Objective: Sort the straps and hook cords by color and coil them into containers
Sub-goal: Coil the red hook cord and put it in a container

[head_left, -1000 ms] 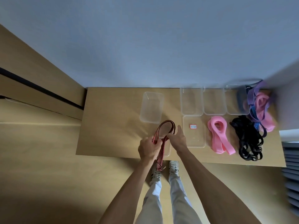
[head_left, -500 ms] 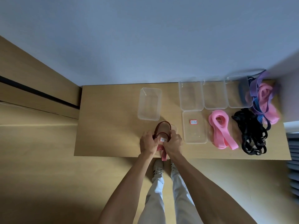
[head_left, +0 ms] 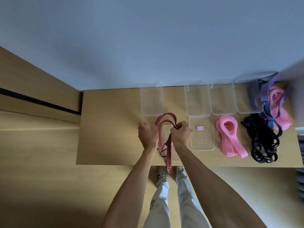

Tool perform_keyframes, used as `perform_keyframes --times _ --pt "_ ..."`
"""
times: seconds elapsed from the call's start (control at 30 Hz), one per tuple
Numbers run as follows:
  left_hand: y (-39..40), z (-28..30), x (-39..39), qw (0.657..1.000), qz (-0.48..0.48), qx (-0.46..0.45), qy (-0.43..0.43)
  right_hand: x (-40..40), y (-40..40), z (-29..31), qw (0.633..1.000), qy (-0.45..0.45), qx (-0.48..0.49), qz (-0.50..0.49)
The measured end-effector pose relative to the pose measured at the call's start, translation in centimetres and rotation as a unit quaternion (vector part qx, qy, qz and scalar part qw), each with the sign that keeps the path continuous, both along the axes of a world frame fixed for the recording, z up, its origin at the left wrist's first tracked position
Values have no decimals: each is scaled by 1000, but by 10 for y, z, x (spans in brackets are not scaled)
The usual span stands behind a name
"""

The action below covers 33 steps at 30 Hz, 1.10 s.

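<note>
Red striped cord (head_left: 166, 118): the loop is wide again, arching at 12 o'clock of both hands; half a second ago it was bunched small between them.
Left hand (head_left: 147, 135): fingers curled round the left leg of the loop, out at 9 o'clock.
Right hand (head_left: 181, 134): fingertips pinching the strands together at the loop's right shoulder.
Loose tail (head_left: 169, 157): hanging at 6 o'clock, past the table (head_left: 107, 129) edge toward the shoes, black hook beside it.
Container under the hands (head_left: 166, 129): clear, barely visible (its rim peeks inside the loop).
Meaning: the hands have parted and opened another turn, so I judge coiling is midway, tail not yet wound in.
Other containers (head_left: 197, 99): clear tubs at 1 to 2 o'clock.
Waiting: pink straps (head_left: 227, 137), black cords (head_left: 261, 140) at 3 o'clock; the purple-and-pink heap (head_left: 273, 102) at 2 o'clock.
</note>
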<state>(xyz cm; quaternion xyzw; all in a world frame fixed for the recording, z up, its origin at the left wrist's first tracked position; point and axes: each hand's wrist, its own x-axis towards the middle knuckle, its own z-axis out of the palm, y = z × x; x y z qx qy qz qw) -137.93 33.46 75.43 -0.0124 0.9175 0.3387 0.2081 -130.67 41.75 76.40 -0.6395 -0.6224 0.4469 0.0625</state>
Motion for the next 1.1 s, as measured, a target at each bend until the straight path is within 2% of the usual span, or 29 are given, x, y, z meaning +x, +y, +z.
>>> perform_keyframes --times 0.07,0.27,0.43,0.53,0.7,0.93,1.1 --pt "2 5 -7 999 25 42 4 -7 8 8 1000 15 16 4" --pt "1 18 -9 993 -70 97 -11 -16 12 39 997 68 20 -13" --pt "-27 30 2 980 -126 141 -65 -29 27 71 994 107 -12 -34" --pt "-33 31 1 980 -140 110 -85 -33 34 74 995 90 -21 -25" --pt "-38 26 5 984 -172 20 -45 -15 21 49 998 17 -55 -24" --pt "-33 18 10 978 -208 14 -3 15 -4 18 993 -57 -101 26" --pt "-21 20 15 980 -198 17 -25 25 -15 13 993 -44 -87 60"
